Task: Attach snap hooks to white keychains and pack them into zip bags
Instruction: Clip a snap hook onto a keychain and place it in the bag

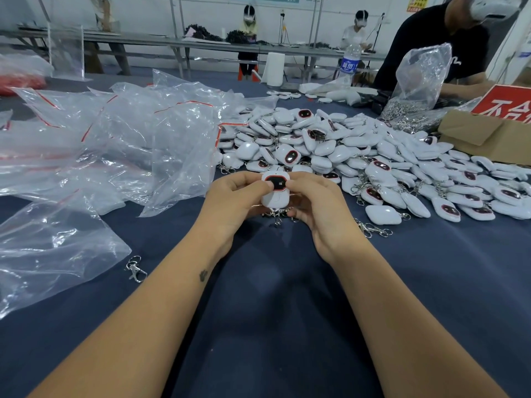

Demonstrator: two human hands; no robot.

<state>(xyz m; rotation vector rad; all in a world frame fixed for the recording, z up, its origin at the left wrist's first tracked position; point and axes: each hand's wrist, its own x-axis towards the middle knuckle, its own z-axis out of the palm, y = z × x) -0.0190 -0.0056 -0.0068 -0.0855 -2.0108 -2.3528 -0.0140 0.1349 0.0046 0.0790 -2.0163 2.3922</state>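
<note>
One white keychain, rounded body with a black, red-rimmed face panel, is being held upright above the blue table. Left hand and right hand are both gripping it, thumbs pressing the face. Metal clips are hanging beneath it, count unclear. One heap of keychains is lying behind, too many to count. One loose snap hook is lying beside the zip bags.

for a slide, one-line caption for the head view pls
Both hands, left hand and right hand, hold a white keychain before the keychain pile and zip bags.
</note>
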